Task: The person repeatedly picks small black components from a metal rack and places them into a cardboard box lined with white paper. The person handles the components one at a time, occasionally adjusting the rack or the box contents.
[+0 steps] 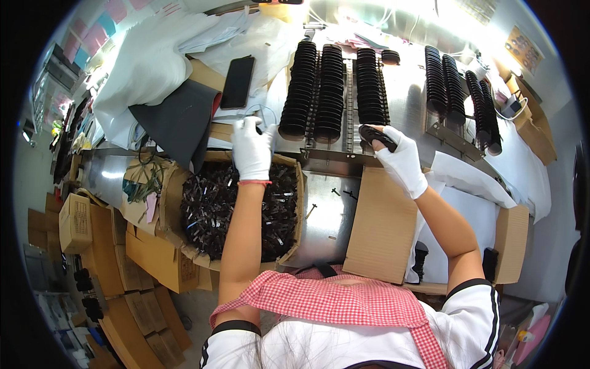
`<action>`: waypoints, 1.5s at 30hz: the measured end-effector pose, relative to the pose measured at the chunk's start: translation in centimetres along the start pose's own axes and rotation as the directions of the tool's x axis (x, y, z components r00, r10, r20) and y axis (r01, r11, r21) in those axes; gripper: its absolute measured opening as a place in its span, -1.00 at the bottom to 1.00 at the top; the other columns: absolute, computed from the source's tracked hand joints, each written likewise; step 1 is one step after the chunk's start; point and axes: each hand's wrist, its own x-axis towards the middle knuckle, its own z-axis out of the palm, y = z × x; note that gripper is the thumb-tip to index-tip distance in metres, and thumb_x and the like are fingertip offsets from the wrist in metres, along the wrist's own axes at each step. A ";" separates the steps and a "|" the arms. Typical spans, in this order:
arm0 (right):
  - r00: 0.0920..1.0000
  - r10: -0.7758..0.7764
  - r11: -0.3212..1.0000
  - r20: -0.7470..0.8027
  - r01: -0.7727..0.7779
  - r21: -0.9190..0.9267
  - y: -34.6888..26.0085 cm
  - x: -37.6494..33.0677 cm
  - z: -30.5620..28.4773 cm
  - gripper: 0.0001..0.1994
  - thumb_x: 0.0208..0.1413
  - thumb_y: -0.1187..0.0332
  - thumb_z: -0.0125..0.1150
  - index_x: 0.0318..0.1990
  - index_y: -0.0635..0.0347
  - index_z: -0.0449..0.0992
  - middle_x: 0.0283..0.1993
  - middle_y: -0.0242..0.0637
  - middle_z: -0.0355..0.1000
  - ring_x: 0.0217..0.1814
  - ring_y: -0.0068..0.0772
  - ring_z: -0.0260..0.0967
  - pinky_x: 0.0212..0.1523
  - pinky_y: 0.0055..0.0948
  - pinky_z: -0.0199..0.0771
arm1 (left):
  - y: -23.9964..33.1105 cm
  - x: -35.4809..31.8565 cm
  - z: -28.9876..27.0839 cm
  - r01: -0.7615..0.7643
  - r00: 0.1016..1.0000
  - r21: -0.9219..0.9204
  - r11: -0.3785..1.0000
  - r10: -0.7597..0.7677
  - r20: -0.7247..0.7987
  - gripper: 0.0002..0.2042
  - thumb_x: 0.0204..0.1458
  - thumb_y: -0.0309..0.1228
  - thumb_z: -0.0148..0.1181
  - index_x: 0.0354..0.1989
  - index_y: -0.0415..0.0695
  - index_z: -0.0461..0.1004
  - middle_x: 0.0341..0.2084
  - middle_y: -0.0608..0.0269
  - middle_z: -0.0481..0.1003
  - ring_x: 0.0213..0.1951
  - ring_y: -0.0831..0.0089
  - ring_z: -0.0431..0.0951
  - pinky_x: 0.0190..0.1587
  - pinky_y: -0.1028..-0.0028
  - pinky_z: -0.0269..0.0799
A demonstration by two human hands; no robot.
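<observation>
The white-gloved right hand (398, 161) pinches a rounded black piece (372, 136) between thumb and fingers; the piece sits at the fingertips, on the left side of the hand, and juts out toward the middle of the worktop (321, 192). It is just beside the near end of the third row of black discs (372, 86) on the metal rack (349, 107), though whether it touches the row cannot be told. The left hand (251, 150), gloved too, reaches past the far edge of a carton (299, 203) filled with small dark parts (209, 212), its fingers bent; whether they grip anything cannot be told. The held piece is well apart from this hand, over to its right, with the near ends of two more disc rows between them. Beyond the left hand lies a black phone (238, 83), and to its left a dark grey sheet (174, 117). A brown cardboard flap (379, 215) is below the right hand, next to an open carton (511, 243) lined with white paper (470, 212).
</observation>
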 end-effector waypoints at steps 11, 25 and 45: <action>0.808 -0.488 0.677 0.329 0.589 -0.442 -3.8 -0.4 3.6 -0.49 0.20 0.04 0.09 0.16 0.22 0.44 0.25 0.00 0.35 0.38 0.07 0.22 0.40 0.09 0.02 | 13.6 -7.9 -2.2 0.651 0.720 -0.718 -0.247 -0.099 0.687 -0.50 0.40 -0.01 -0.29 0.30 -0.11 0.18 0.12 0.22 0.31 0.06 0.43 0.37 0.17 0.33 0.34; 0.961 0.093 0.914 -0.259 -0.186 -0.361 8.8 22.6 -7.6 -0.70 0.14 0.22 0.26 -0.14 0.31 0.58 -0.21 -0.14 0.55 -0.22 -0.28 0.47 -0.14 -0.32 0.43 | 14.5 -9.4 1.9 0.794 0.531 -0.397 -0.461 0.205 0.822 -0.58 0.19 -0.56 0.10 0.21 0.05 0.27 -0.02 0.31 0.40 0.09 0.31 0.44 0.20 0.14 0.38; 0.868 -0.402 0.687 -0.291 0.076 -0.723 10.8 23.7 -6.6 -0.72 0.27 0.39 0.06 0.06 -0.09 0.60 -0.46 -0.12 0.52 -0.51 -0.38 0.44 -0.42 -0.39 0.46 | 15.3 -8.7 3.2 0.820 0.505 -0.460 -0.339 0.052 0.862 -0.61 0.19 -0.59 0.09 0.19 -0.04 0.31 0.12 0.25 0.39 0.11 0.31 0.46 0.17 0.19 0.45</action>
